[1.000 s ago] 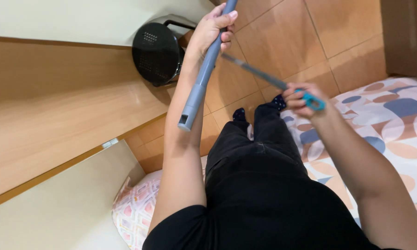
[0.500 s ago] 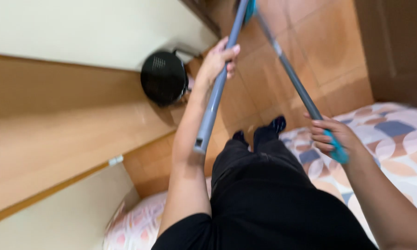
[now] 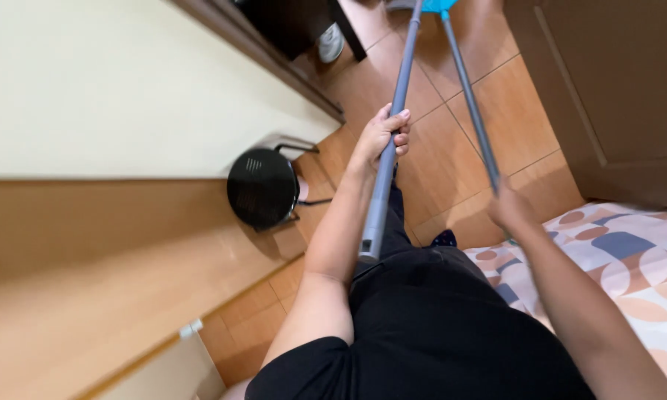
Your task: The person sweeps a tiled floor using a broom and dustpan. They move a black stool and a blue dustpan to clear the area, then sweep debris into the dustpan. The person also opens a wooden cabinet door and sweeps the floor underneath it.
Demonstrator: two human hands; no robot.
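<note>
Your left hand (image 3: 381,137) is curled around the grey pole (image 3: 390,141); your right hand (image 3: 510,209) grips the thinner handle (image 3: 468,96). Both poles slant over the tiled floor (image 3: 511,133), near the black stool (image 3: 262,187).

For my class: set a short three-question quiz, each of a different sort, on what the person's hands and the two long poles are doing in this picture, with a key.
1. True or false: the left hand is closed around the thicker grey pole.
2. Which thing does the right hand hold? A) the black round stool B) the thinner grey pole C) the patterned bed cover
3. Fill in: the black round stool stands on the floor beside the long ______ surface.

Key
1. True: its grip wraps the pole partway along.
2. B: the thinner grey pole; the patterned bed cover lies below that arm.
3. Wooden.
</note>
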